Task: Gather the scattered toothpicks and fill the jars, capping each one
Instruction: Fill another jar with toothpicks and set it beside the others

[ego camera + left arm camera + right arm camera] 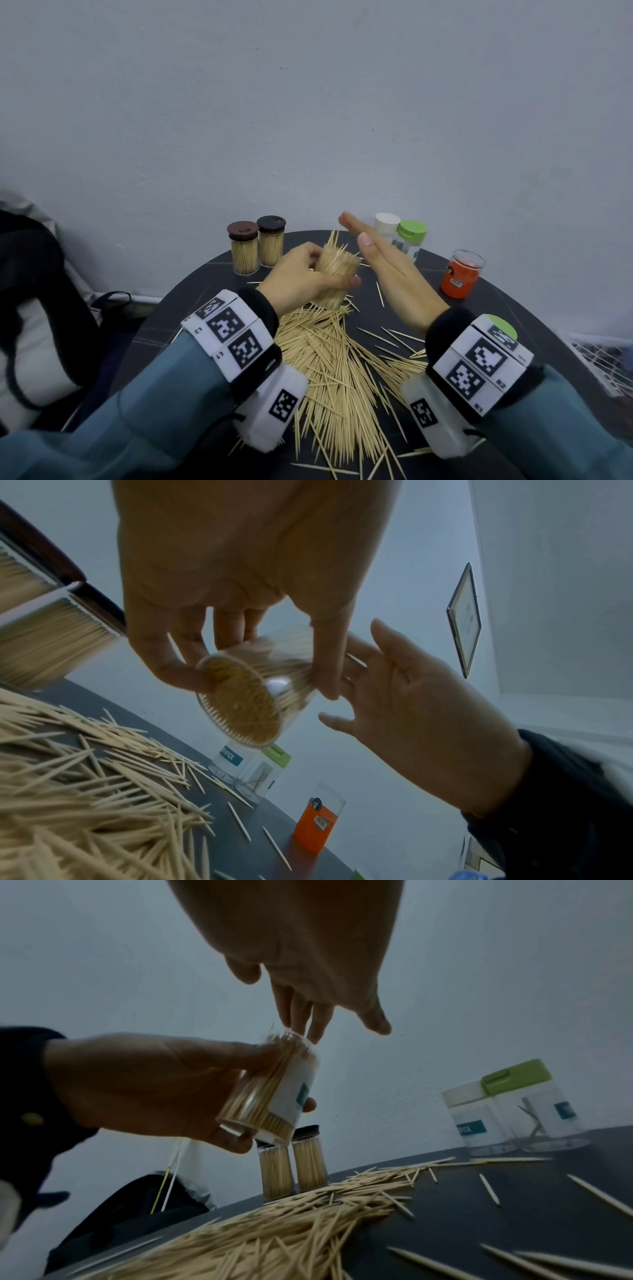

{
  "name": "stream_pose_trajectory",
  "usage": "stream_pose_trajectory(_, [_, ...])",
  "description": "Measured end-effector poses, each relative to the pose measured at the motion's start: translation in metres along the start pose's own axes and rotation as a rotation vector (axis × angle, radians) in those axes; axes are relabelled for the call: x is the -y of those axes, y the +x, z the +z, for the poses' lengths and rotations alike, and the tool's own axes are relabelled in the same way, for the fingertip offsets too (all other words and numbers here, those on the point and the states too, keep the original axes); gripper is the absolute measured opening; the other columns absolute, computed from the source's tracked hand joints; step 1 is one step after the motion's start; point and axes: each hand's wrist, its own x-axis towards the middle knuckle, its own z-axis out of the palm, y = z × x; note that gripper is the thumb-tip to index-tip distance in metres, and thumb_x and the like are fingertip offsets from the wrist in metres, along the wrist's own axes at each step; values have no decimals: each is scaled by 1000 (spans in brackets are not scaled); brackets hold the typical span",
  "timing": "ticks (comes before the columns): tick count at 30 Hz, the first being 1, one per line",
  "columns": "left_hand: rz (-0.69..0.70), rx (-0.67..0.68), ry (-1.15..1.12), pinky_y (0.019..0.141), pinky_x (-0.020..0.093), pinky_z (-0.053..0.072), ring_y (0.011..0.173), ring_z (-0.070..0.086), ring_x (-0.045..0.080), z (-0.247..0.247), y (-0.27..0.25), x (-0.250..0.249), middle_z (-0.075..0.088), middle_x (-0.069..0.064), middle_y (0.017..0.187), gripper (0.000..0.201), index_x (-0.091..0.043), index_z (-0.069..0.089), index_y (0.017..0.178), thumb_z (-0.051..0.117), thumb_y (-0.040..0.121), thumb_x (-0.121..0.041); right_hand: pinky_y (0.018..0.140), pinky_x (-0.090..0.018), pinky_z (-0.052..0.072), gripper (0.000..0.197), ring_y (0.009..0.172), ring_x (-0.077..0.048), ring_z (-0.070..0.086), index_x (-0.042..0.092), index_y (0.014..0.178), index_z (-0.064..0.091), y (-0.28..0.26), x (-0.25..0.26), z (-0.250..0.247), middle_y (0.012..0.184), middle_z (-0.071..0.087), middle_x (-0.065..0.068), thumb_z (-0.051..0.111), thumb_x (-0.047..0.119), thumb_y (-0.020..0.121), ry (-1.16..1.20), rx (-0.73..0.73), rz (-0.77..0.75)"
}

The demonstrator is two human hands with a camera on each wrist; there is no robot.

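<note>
Clear plastic jar [334, 281] packed tight with toothpicks, lifted off the dark round table [507, 329] and tipped over a bit, no cap on it. Gripped in the left hand [301, 281], thumb on the near side, fingers curled round the far side. Seen from below in the left wrist view [246, 704]: round base full of toothpick ends, white label with a teal patch on the side. A few picks poking out past the rim at the top.

Right hand [394, 270] flat, fingers straight and together, held just beside the jar's open end, fingertips [308, 1020] right at the protruding picks. Touching or not, hard to say. Nothing grasped in it.

Big loose heap of toothpicks [339, 370] spread over the near half of the table, plus strays off to the right.

At the back left, two full jars side by side, brown cap [243, 231] and black cap [271, 224], both closed. At the back right, white-capped jar [387, 224] and green-capped jar [411, 236], nearly empty, just a few picks inside the green one. Further right, orange-labelled jar [460, 274] standing alone. Green lid [501, 325] partly hidden behind the right wrist band.
</note>
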Motion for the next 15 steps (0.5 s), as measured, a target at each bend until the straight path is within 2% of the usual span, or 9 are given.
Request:
stream_pose_trajectory(2, [4, 0, 10, 79, 30, 54, 96, 64, 17, 0, 1, 0, 66, 4, 106, 54, -13, 53, 115, 80, 70, -27, 119, -40, 7, 53, 131, 2, 35, 34, 139, 37, 0, -3, 3, 142, 42, 16, 21, 53, 93, -90, 49, -2])
stream_pose_trajectory(3, [5, 1, 12, 76, 28, 53, 95, 65, 17, 0, 1, 1, 66, 4, 106, 53, -13, 53, 115, 80, 71, -26, 119, -43, 0, 54, 131, -1, 37, 34, 138, 39, 0, -4, 3, 141, 45, 13, 19, 54, 92, -147, 55, 1])
stream_pose_trajectory(5, [1, 3, 5, 71, 25, 52, 94, 65, 17, 0, 1, 1, 66, 5, 106, 52, -13, 53, 115, 79, 72, -25, 116, -41, -9, 58, 132, -4, 37, 32, 136, 43, 0, -5, 4, 138, 48, 12, 17, 53, 89, -231, 37, 5])
stream_pose_trajectory(9, [2, 7, -1, 68, 24, 51, 93, 65, 16, 0, 1, 1, 66, 4, 105, 52, -13, 53, 114, 80, 72, -25, 115, -37, -10, 48, 127, -1, 39, 31, 134, 45, -1, -3, 1, 134, 51, 12, 20, 44, 95, -260, 6, -10])
stream_pose_trajectory(13, [18, 0, 5, 65, 18, 47, 89, 63, 11, 0, 1, 1, 65, 2, 104, 50, -12, 53, 112, 79, 72, -24, 112, -36, -14, 44, 137, 1, 24, 31, 137, 41, -1, -2, 2, 145, 37, 15, 22, 38, 98, -261, 71, -11])
stream_pose_trajectory(15, [15, -3, 11, 70, 21, 50, 93, 63, 13, -2, 2, 2, 65, 3, 105, 51, -12, 53, 112, 80, 70, -24, 112, -31, -14, 49, 137, 2, 23, 31, 134, 46, 0, -2, 1, 146, 36, 17, 20, 43, 95, -274, 61, -27])
